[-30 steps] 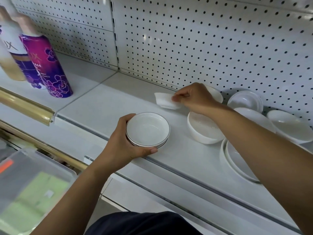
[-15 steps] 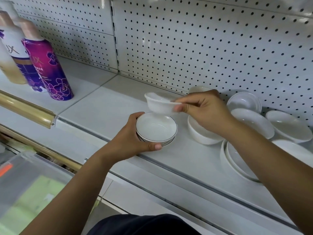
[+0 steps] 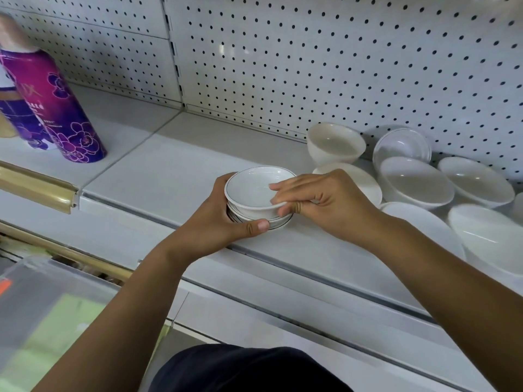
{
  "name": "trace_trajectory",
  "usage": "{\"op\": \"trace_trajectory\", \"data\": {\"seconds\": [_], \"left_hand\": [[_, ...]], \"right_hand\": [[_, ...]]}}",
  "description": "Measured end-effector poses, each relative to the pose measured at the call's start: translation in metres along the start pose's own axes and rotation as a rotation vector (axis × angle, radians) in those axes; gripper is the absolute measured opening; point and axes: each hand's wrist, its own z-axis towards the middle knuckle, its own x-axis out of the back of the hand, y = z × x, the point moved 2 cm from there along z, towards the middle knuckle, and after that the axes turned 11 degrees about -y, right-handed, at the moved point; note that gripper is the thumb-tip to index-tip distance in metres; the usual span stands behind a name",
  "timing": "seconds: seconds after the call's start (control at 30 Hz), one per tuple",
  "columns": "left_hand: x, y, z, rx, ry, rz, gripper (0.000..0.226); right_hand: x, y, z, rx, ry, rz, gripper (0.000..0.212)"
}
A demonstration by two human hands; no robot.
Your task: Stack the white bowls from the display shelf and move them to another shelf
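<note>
A small white bowl (image 3: 252,190) now sits inside a dark-rimmed white bowl (image 3: 278,223), forming a short stack near the front edge of the white display shelf (image 3: 169,176). My left hand (image 3: 218,222) wraps around the stack from the left and underneath. My right hand (image 3: 319,202) pinches the top bowl's right rim between thumb and fingers. Several more white bowls lie to the right: a deep cup-like bowl (image 3: 335,142), a tilted bowl (image 3: 402,148), wider bowls (image 3: 416,182) (image 3: 475,179) and a large bowl (image 3: 489,239).
A purple flowered spray can (image 3: 56,106) stands at the left of the shelf with other bottles behind it. White pegboard (image 3: 311,60) backs the shelf. A gold rail (image 3: 36,188) and a clear plastic bin (image 3: 48,321) are at the lower left.
My right hand picked the small bowl off the shelf, carried it towards me and set it into the dark-rimmed bowl held by my left hand.
</note>
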Motion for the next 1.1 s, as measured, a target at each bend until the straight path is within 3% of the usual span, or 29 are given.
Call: {"op": "trace_trajectory", "data": {"seconds": [0.3,0.4,0.5,0.6,0.73,0.83,1.1], "left_hand": [[-0.005,0.007,0.007,-0.027,-0.042,-0.016,0.095],[-0.009,0.010,0.017,-0.052,-0.048,-0.039,0.090],[-0.010,0.013,0.029,-0.073,-0.077,-0.020,0.089],[-0.007,0.012,0.041,-0.081,-0.119,-0.027,0.090],[-0.006,0.010,0.045,-0.099,-0.135,-0.025,0.091],[-0.008,0.009,0.045,-0.108,-0.130,-0.035,0.090],[-0.009,0.006,0.043,-0.113,-0.123,-0.016,0.088]], "right_hand": [[0.010,0.007,-0.009,-0.135,-0.192,0.027,0.030],[0.029,-0.002,-0.011,-0.219,-0.062,0.057,0.031],[0.067,0.003,-0.012,-0.348,0.216,0.129,0.017],[0.106,0.032,-0.020,-0.512,0.364,-0.004,0.008],[0.145,0.085,-0.044,-0.715,0.433,-0.259,0.029],[0.160,0.120,-0.058,-0.930,0.371,-0.401,0.046],[0.155,0.149,-0.048,-0.991,0.372,-0.398,0.031]]}}
